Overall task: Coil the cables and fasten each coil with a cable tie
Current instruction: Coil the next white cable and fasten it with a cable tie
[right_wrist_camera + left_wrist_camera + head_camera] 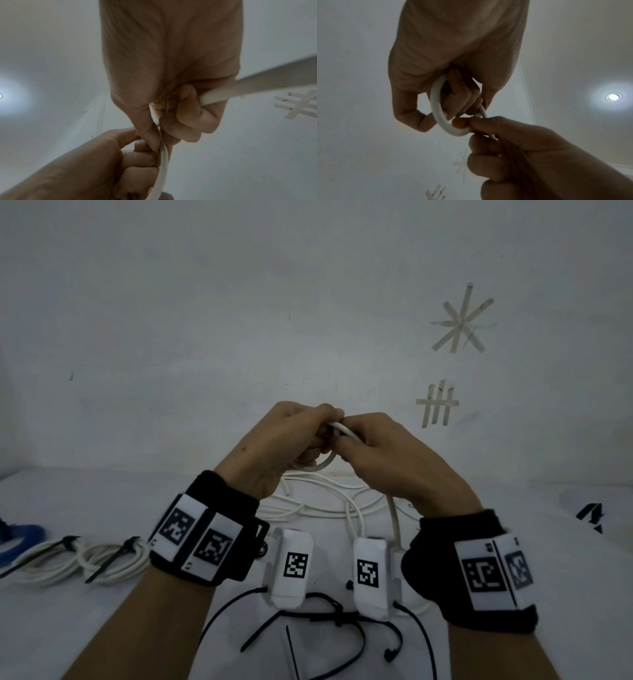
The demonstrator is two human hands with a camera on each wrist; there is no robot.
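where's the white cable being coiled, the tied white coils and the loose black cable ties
white round cable (436,108) left wrist view, on the loop's left curve
tied white cable coils (68,563) head view, on the strands between the ties
loose black plastic cable ties (322,615) head view, on the strap between the wrists

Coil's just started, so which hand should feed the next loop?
Probably the right hand: the slack white cable trails below it, while the left hand already holds the first loop.

Both forearms reach forward, raised, the left hand (291,436) and right hand (380,446) meeting fingertip to fingertip, fingers curled.
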